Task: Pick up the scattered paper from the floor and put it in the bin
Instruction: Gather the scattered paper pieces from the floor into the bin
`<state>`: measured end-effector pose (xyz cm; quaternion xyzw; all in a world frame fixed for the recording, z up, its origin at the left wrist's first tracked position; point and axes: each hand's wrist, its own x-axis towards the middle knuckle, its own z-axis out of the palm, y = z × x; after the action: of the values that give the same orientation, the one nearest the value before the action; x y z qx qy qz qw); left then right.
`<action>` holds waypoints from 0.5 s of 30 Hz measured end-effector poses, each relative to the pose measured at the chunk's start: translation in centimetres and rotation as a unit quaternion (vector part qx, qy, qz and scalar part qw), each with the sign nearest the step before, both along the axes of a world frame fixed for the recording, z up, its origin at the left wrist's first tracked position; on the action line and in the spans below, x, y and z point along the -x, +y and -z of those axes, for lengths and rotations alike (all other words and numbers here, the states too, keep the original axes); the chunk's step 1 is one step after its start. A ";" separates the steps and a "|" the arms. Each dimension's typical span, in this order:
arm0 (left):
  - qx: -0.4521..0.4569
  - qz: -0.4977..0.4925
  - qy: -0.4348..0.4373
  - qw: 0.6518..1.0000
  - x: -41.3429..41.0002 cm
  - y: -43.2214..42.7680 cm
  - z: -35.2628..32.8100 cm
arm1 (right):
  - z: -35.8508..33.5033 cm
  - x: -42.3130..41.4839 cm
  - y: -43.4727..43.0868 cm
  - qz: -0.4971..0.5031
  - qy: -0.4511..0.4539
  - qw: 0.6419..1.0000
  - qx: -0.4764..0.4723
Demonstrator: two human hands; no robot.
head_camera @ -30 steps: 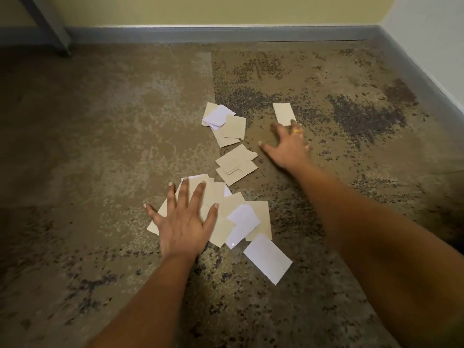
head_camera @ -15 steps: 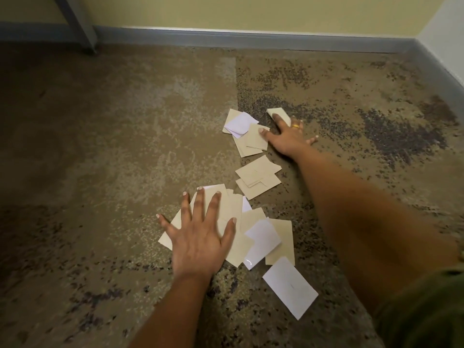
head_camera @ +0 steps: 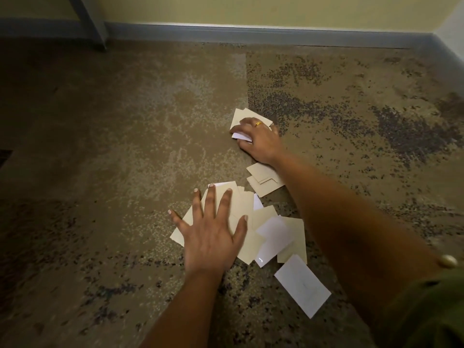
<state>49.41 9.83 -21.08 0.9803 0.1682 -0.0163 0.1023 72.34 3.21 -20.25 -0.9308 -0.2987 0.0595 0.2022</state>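
Note:
Beige and white paper slips lie scattered on the carpet. My left hand [head_camera: 213, 232] rests flat, fingers spread, on the near pile of paper [head_camera: 271, 232]. My right hand [head_camera: 259, 140] is farther away, its fingers curled around the far cluster of slips [head_camera: 241, 116], with a white slip bunched under the fingers. Two beige slips [head_camera: 263, 179] lie between the hands, partly under my right forearm. One white slip [head_camera: 302, 285] lies alone nearest to me. No bin is in view.
The carpet [head_camera: 125, 146] is mottled brown with dark speckles. A grey skirting board [head_camera: 251, 36] runs along the yellow wall at the back, meeting a second wall at the right corner. A grey furniture leg [head_camera: 88, 21] stands at the back left.
My right hand slid left from the lone far slip onto the far cluster and curled its fingers around it. My left hand stayed pressed on the near pile.

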 end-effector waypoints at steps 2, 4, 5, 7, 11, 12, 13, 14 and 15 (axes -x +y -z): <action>-0.003 0.000 -0.004 1.000 0.0 0.1 0.1 | 0.0 0.7 -0.6 -0.023 -0.023 0.999 0.003; -0.004 -0.001 0.004 1.000 0.0 -0.1 0.1 | 0.0 1.6 -0.9 -0.037 -0.024 0.999 -0.009; -0.005 -0.001 0.005 1.000 0.0 -0.1 0.1 | 0.0 2.2 -1.1 -0.048 -0.021 0.998 -0.022; -0.009 0.000 -0.003 1.000 0.0 -0.1 0.3 | 0.1 3.8 -1.8 -0.070 -0.003 0.997 -0.045; -0.007 -0.006 -0.019 1.000 -0.1 0.0 0.5 | -0.8 8.3 -4.4 -0.139 0.071 0.986 -0.066; -0.008 -0.009 -0.020 1.000 -0.1 0.0 0.5 | -1.3 9.0 -5.0 -0.165 0.074 0.982 -0.060; -0.009 -0.011 -0.021 1.000 -0.1 -0.1 0.5 | -1.9 9.3 -5.5 -0.180 0.086 0.978 -0.054; -0.009 -0.013 -0.021 1.000 -0.1 -0.1 0.4 | -2.5 9.3 -5.7 -0.175 0.113 0.976 -0.064; -0.007 -0.013 -0.018 1.000 -0.1 -0.1 0.4 | -3.0 9.1 -5.5 -0.150 0.150 0.972 -0.099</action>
<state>49.55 9.77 -21.51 0.9788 0.1794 0.0039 0.0986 63.25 -2.26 -17.25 -0.8314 -0.4051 0.1985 0.3244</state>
